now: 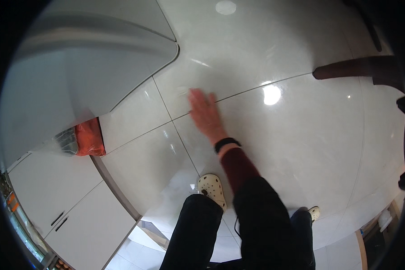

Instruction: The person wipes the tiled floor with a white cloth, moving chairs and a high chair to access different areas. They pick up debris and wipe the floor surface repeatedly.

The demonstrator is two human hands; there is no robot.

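My right hand (207, 116) reaches out over the glossy pale floor tiles (148, 141), somewhat blurred. Its back faces the camera, its fingers are extended, and nothing shows in it. A black band circles the wrist, below a dark red cuff and a black sleeve. Out of view is my left hand. Under the arm, a cream perforated clog (211, 189) shows at the end of one dark trouser leg, and part of the other clog (314, 213) is visible at the lower right.
A large grey panel (87, 67) with a rounded corner fills the upper left. Beneath its edge lies a red package (89, 138) beside clear plastic. White cabinet doors (91, 222) with dark handles stand lower left. A dark reddish furniture leg (354, 67) juts in at the right.
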